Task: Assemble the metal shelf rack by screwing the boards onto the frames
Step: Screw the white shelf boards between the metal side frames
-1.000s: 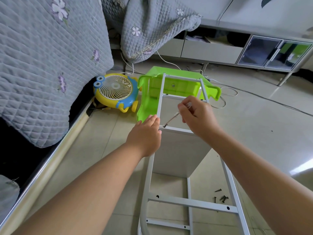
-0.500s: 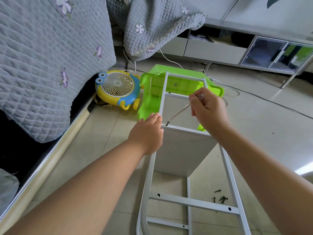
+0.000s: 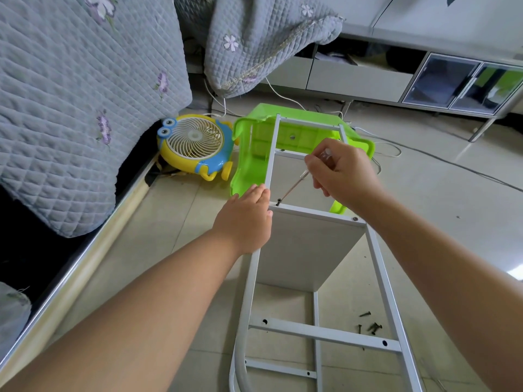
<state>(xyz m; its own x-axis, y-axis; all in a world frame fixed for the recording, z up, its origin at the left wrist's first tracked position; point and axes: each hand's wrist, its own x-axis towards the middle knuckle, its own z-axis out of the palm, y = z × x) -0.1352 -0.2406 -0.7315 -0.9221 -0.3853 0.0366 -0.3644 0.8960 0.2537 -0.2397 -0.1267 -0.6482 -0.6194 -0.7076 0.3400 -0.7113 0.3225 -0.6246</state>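
— Hands first, please. What do I see on your side?

— On my screen the right hand [image 3: 343,176] has its fingers curled around the handle of a screwdriver [image 3: 294,184]. The shaft goes down and to the left, and its tip sits on a dark screw [image 3: 278,202] at the left end of a crossbar of the white metal frame [image 3: 380,267]. The left hand [image 3: 245,219] lies flat, fingers straight and together, pressing on the left upright of the frame just beside that screw. It holds nothing.

— And the board?

— A white board [image 3: 307,250] stands on its edge under this crossbar, between the two uprights. A second screw [image 3: 355,219] is already in the right end of the crossbar. The frame lies over the tiled floor, and its far end rests on a green plastic stool [image 3: 252,154] that is turned on its side.

— Spare parts?

— I see some loose screws [image 3: 370,325] on the floor, near the right upright. A yellow fan [image 3: 195,145] is beside the stool, next to a grey quilt [image 3: 79,94].
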